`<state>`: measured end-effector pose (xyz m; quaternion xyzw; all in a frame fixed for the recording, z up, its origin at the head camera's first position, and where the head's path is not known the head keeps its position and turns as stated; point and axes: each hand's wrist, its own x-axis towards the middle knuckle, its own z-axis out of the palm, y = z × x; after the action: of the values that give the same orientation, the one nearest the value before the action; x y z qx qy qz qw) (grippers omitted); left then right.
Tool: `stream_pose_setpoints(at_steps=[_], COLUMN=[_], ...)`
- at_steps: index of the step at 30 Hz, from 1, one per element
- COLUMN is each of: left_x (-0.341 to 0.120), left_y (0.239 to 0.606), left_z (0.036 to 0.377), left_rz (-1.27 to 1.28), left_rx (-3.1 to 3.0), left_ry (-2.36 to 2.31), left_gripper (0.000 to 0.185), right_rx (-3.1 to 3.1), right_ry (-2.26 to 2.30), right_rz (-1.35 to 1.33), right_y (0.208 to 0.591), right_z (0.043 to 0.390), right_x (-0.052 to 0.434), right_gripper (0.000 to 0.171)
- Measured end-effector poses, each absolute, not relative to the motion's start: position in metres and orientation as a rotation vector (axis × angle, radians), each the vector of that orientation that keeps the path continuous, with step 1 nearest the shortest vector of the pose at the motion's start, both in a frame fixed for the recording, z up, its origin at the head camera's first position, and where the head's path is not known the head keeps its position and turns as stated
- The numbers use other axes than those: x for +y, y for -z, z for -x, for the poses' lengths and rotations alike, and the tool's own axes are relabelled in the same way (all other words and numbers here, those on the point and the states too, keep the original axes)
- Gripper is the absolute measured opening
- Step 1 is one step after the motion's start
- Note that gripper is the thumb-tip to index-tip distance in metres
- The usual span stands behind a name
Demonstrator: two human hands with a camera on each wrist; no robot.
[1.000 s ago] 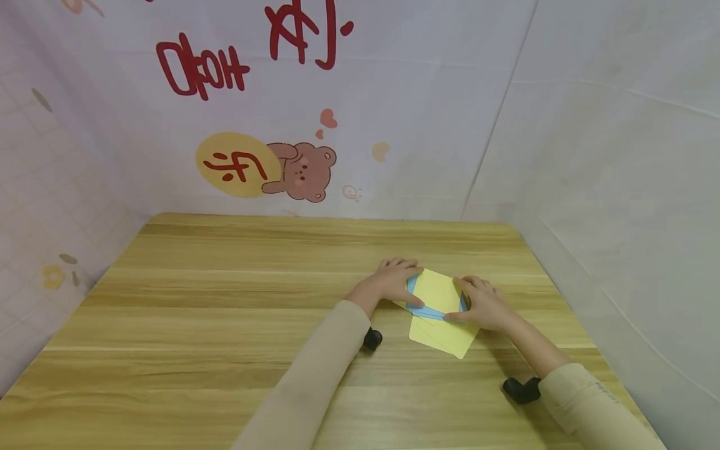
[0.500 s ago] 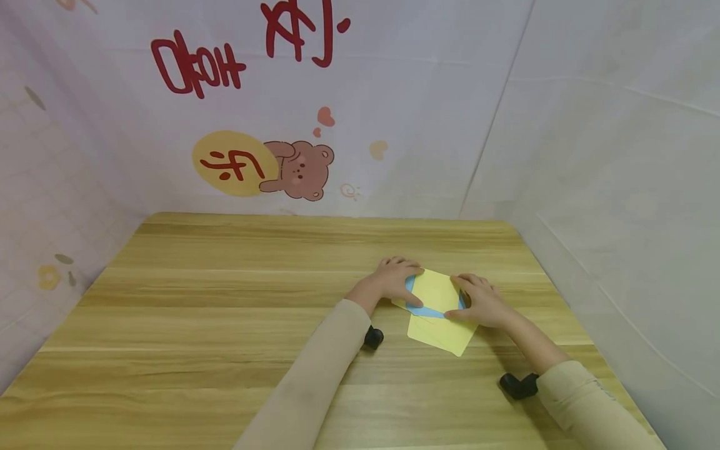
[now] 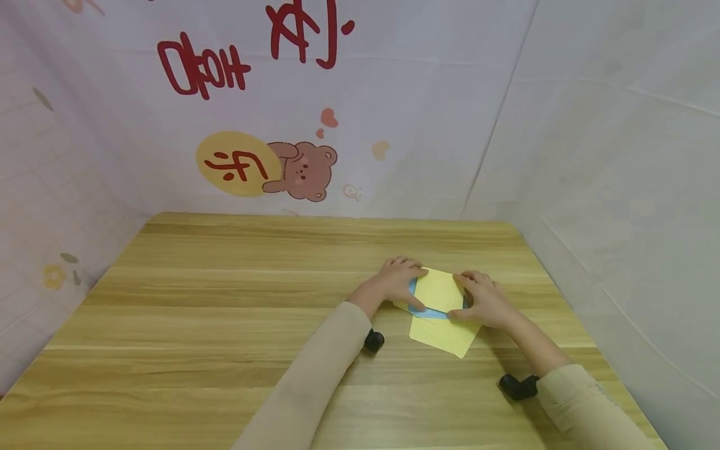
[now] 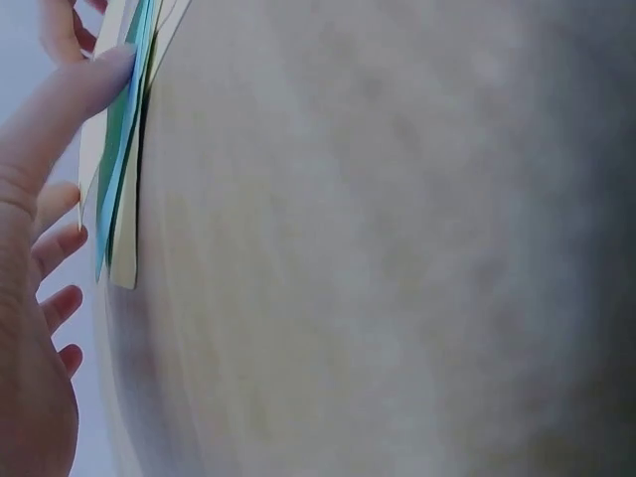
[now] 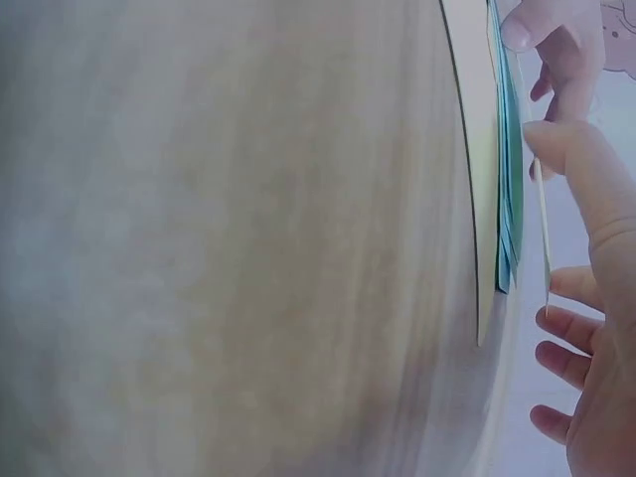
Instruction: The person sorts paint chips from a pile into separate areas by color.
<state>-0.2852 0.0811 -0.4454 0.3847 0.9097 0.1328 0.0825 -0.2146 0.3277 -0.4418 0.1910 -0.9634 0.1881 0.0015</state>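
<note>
A small stack of cards lies on the wooden table point(image 3: 225, 312), right of centre. A yellow card point(image 3: 437, 291) is on top, blue cards point(image 3: 425, 312) show below it, and another yellow card point(image 3: 444, 335) sticks out toward me. My left hand point(image 3: 396, 280) holds the stack's left side, thumb on the near edge and fingers curled over the far corner. My right hand point(image 3: 484, 301) holds the right side the same way. In the left wrist view the thumb point(image 4: 70, 99) presses the card edges point(image 4: 124, 179). In the right wrist view the thumb point(image 5: 586, 189) sits on the cards point(image 5: 502, 179).
Pale cloth walls close in the table at the back, left and right, with a bear print point(image 3: 304, 170) behind. Black wrist mounts point(image 3: 373, 340) point(image 3: 517, 386) hang under both sleeves. The table's right edge point(image 3: 568, 312) runs close to my right hand.
Both hands have closed in a little on the stack. The top yellow card has shifted slightly, so less blue shows at the right.
</note>
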Motion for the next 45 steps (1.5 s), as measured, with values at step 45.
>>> stream_pose_setpoints(at_steps=[45], left_x=[-0.035], left_y=[0.445], left_z=[0.263], left_rz=[-0.941], left_rx=[2.916], left_ry=[-0.744], left_gripper=[0.090], right_rx=[-2.890], right_ry=[-0.792], right_rz=[-0.845], right_y=[0.435], right_z=[0.239], right_x=[0.226], right_gripper=[0.085])
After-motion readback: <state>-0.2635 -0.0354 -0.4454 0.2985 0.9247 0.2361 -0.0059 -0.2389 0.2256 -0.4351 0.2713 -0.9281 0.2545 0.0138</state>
